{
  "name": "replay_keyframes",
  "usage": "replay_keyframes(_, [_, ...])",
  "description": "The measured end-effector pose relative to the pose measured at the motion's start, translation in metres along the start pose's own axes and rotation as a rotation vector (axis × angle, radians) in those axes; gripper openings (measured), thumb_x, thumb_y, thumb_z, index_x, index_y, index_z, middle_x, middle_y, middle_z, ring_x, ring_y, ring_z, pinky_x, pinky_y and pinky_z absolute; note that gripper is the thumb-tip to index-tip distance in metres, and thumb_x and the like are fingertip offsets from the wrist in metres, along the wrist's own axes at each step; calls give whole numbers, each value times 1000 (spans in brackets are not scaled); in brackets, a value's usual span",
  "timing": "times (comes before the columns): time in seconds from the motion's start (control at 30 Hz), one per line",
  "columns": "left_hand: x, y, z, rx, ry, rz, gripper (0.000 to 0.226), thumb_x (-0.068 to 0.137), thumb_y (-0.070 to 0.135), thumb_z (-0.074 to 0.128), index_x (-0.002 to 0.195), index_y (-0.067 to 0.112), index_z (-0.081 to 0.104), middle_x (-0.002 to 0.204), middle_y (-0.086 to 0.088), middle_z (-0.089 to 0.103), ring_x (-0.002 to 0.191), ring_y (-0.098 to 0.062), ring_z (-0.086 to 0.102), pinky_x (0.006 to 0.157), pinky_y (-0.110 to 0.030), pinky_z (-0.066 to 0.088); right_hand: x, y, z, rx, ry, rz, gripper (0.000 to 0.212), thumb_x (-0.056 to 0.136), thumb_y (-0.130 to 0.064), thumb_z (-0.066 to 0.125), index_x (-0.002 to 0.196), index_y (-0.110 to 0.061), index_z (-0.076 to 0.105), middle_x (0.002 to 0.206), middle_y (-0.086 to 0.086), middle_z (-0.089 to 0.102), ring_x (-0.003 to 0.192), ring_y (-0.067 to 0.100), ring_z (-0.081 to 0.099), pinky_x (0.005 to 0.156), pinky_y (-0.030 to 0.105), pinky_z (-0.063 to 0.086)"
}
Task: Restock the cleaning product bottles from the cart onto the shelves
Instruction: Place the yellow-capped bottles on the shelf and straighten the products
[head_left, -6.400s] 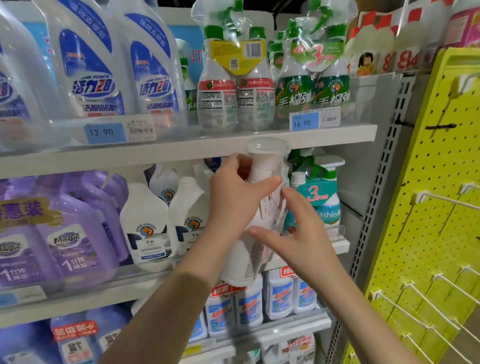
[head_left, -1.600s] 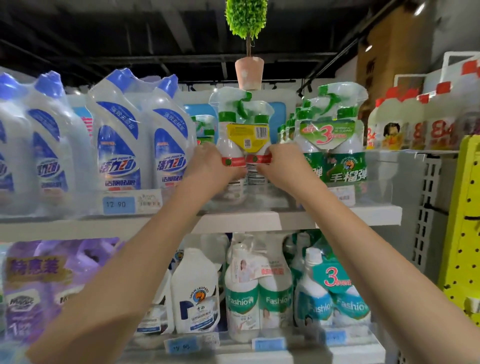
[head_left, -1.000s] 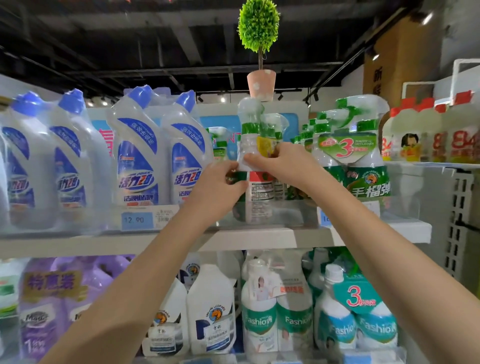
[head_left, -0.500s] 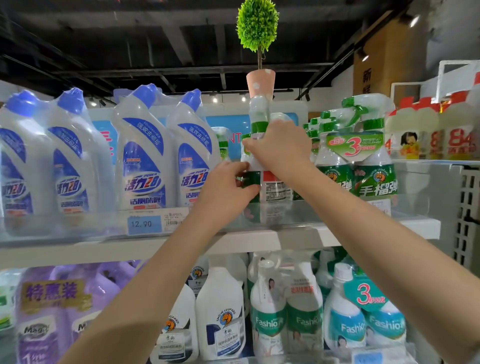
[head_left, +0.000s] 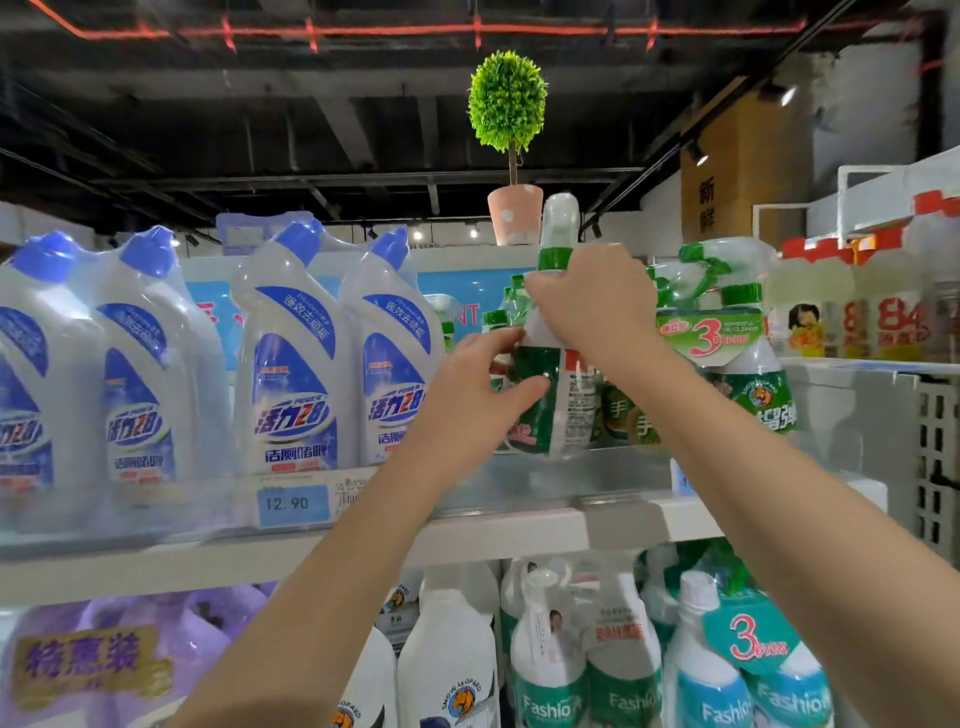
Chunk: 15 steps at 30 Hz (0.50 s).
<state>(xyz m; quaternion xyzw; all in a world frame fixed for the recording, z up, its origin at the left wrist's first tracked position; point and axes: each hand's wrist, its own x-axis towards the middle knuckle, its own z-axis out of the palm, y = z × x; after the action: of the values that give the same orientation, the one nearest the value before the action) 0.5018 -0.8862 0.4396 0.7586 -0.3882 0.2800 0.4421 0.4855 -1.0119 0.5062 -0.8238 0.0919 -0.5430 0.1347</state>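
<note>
Grip: right hand (head_left: 587, 306) clasps pack (head_left: 566, 410) at neck, left hand (head_left: 478, 384) holds body | likely heavy, film slippery; take necks.

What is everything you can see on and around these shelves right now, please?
spray bottle pack: one, green label in clear wrap, held at the middle of the upper shelf
toilet cleaner bottles: four in front, white with blue caps, upper shelf left
spray three-pack: one in front, green and white, upper shelf right
price tag: one, blue, upper shelf edge
potted plant: one, green in a pink pot, atop the unit
red-labelled bottles: several, pale, far right
purple bottles: several, lower shelf left
white bottles: at least two, lower shelf middle
Fashion bottles: several, green and blue labels, lower shelf right
left hand: holds the pack's label
right hand: grips the pack's neck
</note>
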Motion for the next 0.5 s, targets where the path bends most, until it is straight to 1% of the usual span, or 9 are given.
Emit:
replay_keyframes(0.1, [3,3,-1,-62,-9,27,45,87,28,64,131,24,52,121,8,54,108,-5,54,93,-31,50,16,3,-10,226,-18,110,34,84,-33,57,60,-13,44,63,1,46,55,19,44,50,28,33])
replay_keyframes(0.13, [4,4,-2,-72,-19,30,43,88,29,63,130,23,53,122,7,54,109,-5,54,92,-31,51,20,6,-13,314,-37,139,32,84,-34,59,65,-10,50,68,5,53,60,23,49,53,31,39])
replay_keyframes(0.2, [6,3,-5,-45,-11,35,43,88,29,63,130,23,53,124,6,53,109,-6,53,88,-24,51,23,13,-17,474,-106,162,32,85,-35,62,83,-2,63,82,12,65,69,28,60,64,35,49])
replay_keyframes(0.27, [10,-1,-7,69,48,29,48,88,31,63,133,22,50,126,4,49,113,-9,50,87,-20,46,16,20,-21,646,-243,143,30,88,-31,63,93,-2,67,87,10,71,71,24,66,67,32,53])
replay_keyframes(0.33, [17,-5,-8,156,85,-25,58,87,34,64,139,22,42,130,1,44,119,-13,45,91,-23,38,10,26,-23,777,-353,84,22,92,-26,60,94,-6,68,90,11,73,73,24,69,70,34,54])
replay_keyframes(0.4, [23,-9,-7,121,43,-109,64,85,38,64,140,20,38,131,-1,45,119,-16,46,94,-27,41,7,32,-25,876,-389,47,16,94,-22,57,93,-10,67,92,10,73,75,23,68,73,34,54])
replay_keyframes(0.43, [26,-9,-7,47,16,-151,62,85,37,65,138,18,38,125,1,49,114,-16,50,89,-27,47,8,34,-24,914,-397,44,14,95,-20,55,93,-12,66,90,7,73,76,20,67,73,32,54])
replay_keyframes(0.47, [28,-8,-7,-26,-7,-184,58,85,34,66,134,16,40,118,3,52,107,-14,54,78,-23,49,7,36,-24,939,-407,42,13,96,-18,54,93,-13,66,87,3,73,75,16,67,70,29,54])
replay_keyframes(0.5, [30,-7,-7,-64,-18,-198,54,85,31,67,130,15,42,112,4,53,101,-12,55,69,-18,46,7,38,-24,952,-418,45,12,96,-17,53,93,-14,65,83,-1,72,73,13,67,67,25,54])
